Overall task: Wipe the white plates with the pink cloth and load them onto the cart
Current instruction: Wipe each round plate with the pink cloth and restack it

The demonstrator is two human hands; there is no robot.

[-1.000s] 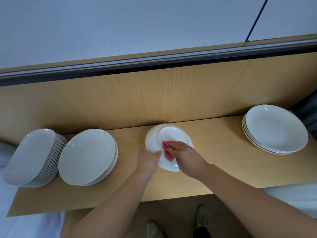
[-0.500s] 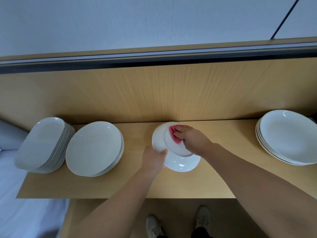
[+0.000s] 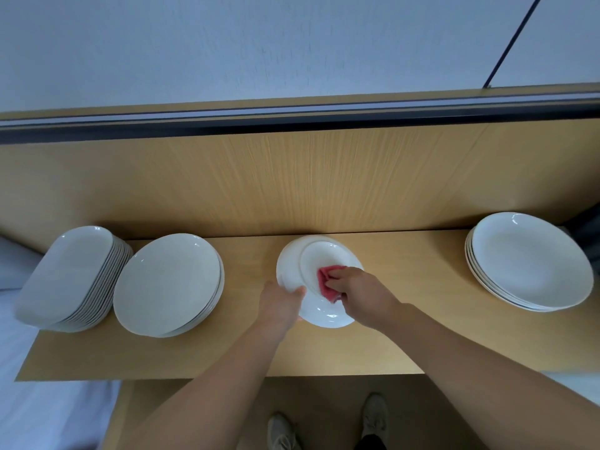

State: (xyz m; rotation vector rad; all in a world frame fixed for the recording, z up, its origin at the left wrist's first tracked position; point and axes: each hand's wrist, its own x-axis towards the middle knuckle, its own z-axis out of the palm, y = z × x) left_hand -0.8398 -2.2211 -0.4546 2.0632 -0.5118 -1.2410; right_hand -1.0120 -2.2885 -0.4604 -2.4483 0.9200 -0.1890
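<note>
A light wooden worktop [image 3: 406,336] runs across the view, backed by an upright panel [image 3: 292,177] of the same wood grain. Along the panel's top lies a dark rail [image 3: 292,120], and above it a pale wall [image 3: 259,43] crossed by a thin dark slanting line [image 3: 509,43]. White fabric [image 3: 48,410] lies below the worktop's left end. Two light shoes [image 3: 282,430] stand on the brown floor [image 3: 324,401].
</note>
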